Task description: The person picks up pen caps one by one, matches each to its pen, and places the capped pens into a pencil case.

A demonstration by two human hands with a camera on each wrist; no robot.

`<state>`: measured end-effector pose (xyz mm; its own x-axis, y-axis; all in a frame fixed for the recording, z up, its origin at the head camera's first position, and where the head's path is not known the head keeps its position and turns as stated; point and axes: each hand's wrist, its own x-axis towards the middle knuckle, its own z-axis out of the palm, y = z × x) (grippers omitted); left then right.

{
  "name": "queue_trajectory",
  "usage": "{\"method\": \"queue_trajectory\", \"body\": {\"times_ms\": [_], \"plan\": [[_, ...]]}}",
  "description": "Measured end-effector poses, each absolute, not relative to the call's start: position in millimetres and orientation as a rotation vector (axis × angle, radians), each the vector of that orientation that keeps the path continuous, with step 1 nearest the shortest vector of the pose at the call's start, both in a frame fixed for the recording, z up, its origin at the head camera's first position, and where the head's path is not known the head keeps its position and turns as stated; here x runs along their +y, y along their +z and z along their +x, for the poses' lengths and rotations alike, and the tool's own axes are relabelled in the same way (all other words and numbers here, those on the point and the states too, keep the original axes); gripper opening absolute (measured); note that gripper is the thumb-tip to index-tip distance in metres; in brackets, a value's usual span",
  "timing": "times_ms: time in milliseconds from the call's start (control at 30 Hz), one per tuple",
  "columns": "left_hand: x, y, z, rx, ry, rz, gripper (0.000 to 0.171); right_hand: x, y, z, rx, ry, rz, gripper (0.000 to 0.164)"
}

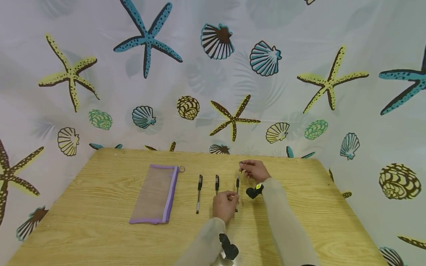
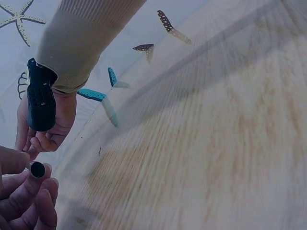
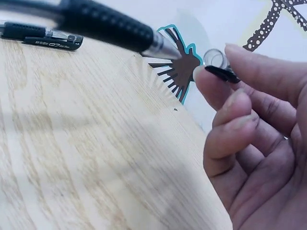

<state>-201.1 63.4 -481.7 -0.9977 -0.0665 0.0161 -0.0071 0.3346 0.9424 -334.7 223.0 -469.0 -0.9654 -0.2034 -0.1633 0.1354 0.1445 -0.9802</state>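
My left hand (image 1: pixel 225 205) pinches an uncapped gel pen (image 1: pixel 237 183) by its barrel, tip pointing away toward the back of the table. In the left wrist view the pen's round black end (image 2: pixel 37 169) sticks out between thumb and fingers. Just beyond the tip, my right hand (image 1: pixel 255 170) holds the clear pen cap with its black clip (image 3: pixel 221 74) between thumb and index finger. A small gap separates the bare metal tip from the cap in the right wrist view. A capped pen (image 1: pixel 217 182) lies left of the held one, its lower part hidden behind my left hand.
Another capped pen (image 1: pixel 199 192) lies further left on the wooden table (image 1: pixel 100 207). Left of it is a flat mesh zip pouch (image 1: pixel 153 194) with purple edges and a ring (image 1: pixel 181 169). A cloth with starfish and shells (image 1: pixel 166 122) hangs behind the table.
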Motion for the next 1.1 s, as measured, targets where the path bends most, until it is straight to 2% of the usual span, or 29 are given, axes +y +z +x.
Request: {"method": "queue_trajectory", "body": {"times_ms": [600, 1100], "plan": [[64.1, -482.7, -202.6, -2.484, -1.874, 0.161, 0.012, 224.2, -465.8, -332.9, 2.193, -1.874, -0.165, 0.042], [62.9, -481.3, -205.7, -2.462, -1.949, 0.162, 0.011, 217.4, -465.3, -327.7, 2.235, -1.750, -0.246, 0.028]]}}
